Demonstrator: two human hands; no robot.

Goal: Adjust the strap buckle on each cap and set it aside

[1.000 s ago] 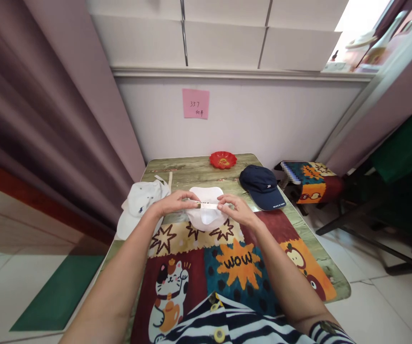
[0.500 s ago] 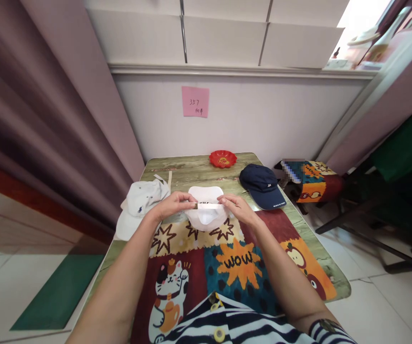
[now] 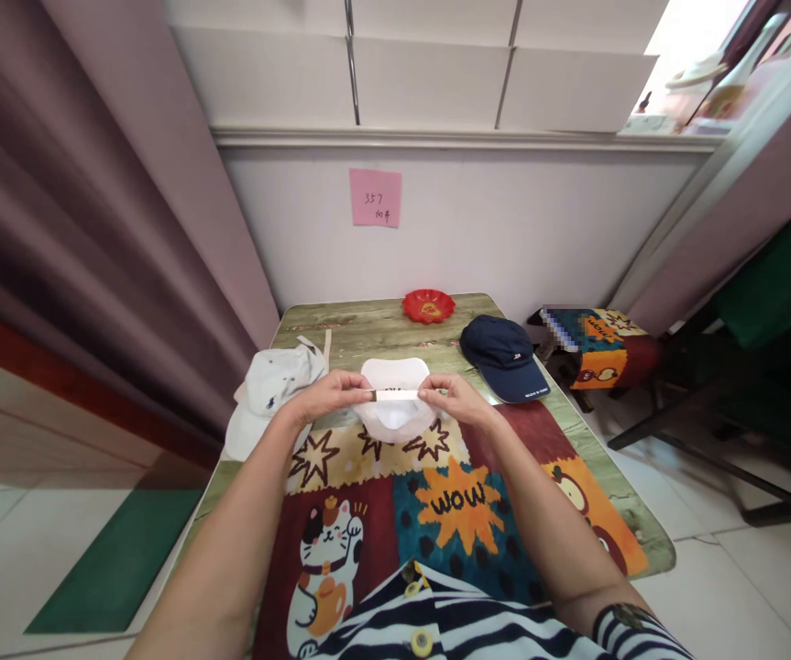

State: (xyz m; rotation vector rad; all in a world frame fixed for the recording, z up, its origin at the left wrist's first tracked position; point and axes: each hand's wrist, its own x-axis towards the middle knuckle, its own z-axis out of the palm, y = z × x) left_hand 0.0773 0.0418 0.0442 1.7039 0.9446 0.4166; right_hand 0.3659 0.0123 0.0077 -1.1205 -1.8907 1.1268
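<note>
In the middle of the table a white baseball cap lies with its brim pointing away from me. Its back strap is stretched level between my hands. My left hand pinches the strap's left end, where a small brownish piece shows. At the right end, my right hand pinches the strap between thumb and fingers. Beside my left hand lies a pale grey-white cap with a small dark logo, its loose strap sticking up. A navy cap rests to the right, beyond my right hand.
A scalloped red dish stands at the table's far edge. The patterned cloth covers the near part of the wood-look table. A pink note hangs on the wall. To the right is a stool under a similar cloth.
My right fingers have closed from a looser hold into a pinch on the strap, shifting slightly left. The caps stay in place.
</note>
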